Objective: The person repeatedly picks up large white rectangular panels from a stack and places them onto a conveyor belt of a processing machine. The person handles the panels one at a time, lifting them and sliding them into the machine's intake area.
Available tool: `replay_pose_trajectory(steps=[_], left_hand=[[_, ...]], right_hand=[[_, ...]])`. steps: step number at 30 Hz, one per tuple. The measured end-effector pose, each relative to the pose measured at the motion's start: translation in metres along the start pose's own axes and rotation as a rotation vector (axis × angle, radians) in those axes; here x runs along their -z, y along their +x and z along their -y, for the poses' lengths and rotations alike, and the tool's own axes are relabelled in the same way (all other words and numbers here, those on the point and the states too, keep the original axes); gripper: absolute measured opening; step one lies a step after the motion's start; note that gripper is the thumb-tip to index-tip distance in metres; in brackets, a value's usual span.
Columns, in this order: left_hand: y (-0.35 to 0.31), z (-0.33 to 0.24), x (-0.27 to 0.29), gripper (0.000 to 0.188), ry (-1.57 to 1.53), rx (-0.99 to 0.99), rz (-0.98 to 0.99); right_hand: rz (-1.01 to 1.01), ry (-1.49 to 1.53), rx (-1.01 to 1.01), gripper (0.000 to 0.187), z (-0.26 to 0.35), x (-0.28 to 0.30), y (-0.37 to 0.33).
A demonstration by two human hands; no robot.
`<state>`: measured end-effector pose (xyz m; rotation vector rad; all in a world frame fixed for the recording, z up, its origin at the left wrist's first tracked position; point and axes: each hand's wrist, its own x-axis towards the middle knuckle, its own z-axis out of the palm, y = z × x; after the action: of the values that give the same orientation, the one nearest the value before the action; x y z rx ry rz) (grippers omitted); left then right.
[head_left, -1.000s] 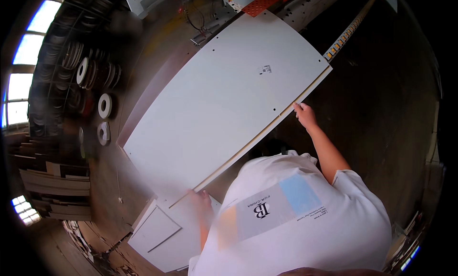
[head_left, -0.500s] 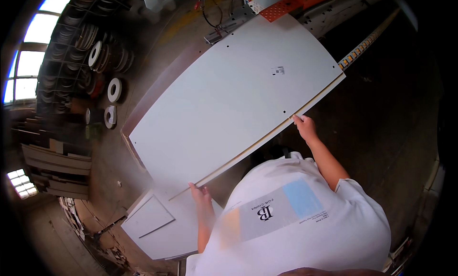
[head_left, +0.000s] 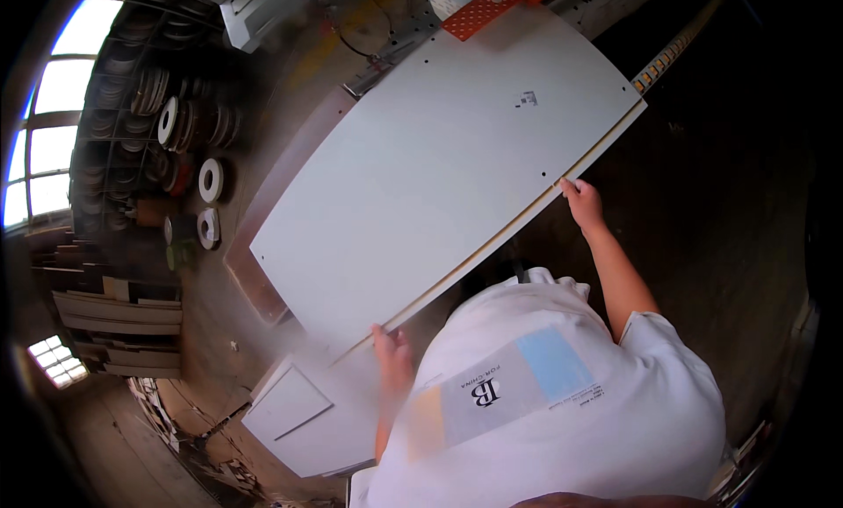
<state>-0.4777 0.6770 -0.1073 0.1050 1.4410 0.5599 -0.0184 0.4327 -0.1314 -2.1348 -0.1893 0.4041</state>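
A large white panel (head_left: 430,165) lies before me, with small dark holes, a printed label and a narrow groove along its near edge. Closed on the near edge toward its left end is my left hand (head_left: 393,354), thumb on top. Farther right, my right hand (head_left: 583,204) grips the same edge, its thumb over the groove and its other fingers hidden underneath. Under the panel's far left side shows a brownish flat surface (head_left: 255,278).
An orange perforated plate (head_left: 479,14) of a machine overhangs the panel's far end. Right of it runs a roller track (head_left: 660,67). A stack of smaller white panels (head_left: 307,425) stands at lower left. Rolls of edging (head_left: 211,180) and a loaded rack (head_left: 132,113) are at far left.
The panel has slid to the right and away from me, with both hands moving along on its edge. More of the brownish surface shows at its left end. My view has shifted slightly.
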Motion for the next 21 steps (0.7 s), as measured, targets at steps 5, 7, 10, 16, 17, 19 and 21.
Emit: replay_pose_trajectory(steps=[5,7,10,16,17,19,21], left_hand=[[0.031,0.0,0.018,0.053,-0.064,0.007,0.002],[0.025,0.001,0.017,0.052,-0.012,0.039,0.029],[0.02,-0.006,0.015,0.051,0.06,0.11,0.112],[-0.004,-0.008,0.009,0.052,0.259,0.099,0.196],[-0.006,-0.009,0.014,0.053,0.341,0.107,0.299],[-0.006,-0.01,0.02,0.053,0.547,0.081,0.369],[0.002,-0.012,0.03,0.052,0.747,-0.021,0.452]], right_hand=[[-0.02,0.095,-0.118,0.045,-0.001,-0.005,-0.004],[-0.027,0.132,-0.162,0.044,-0.007,0.0,-0.001],[-0.027,0.162,-0.166,0.044,-0.003,0.002,0.002],[-0.092,0.224,-0.216,0.041,0.0,-0.011,-0.005],[-0.092,0.219,-0.206,0.041,0.0,-0.017,-0.011],[-0.07,0.202,-0.178,0.043,0.0,-0.031,-0.026],[-0.009,0.19,-0.133,0.043,0.005,-0.055,-0.047]])
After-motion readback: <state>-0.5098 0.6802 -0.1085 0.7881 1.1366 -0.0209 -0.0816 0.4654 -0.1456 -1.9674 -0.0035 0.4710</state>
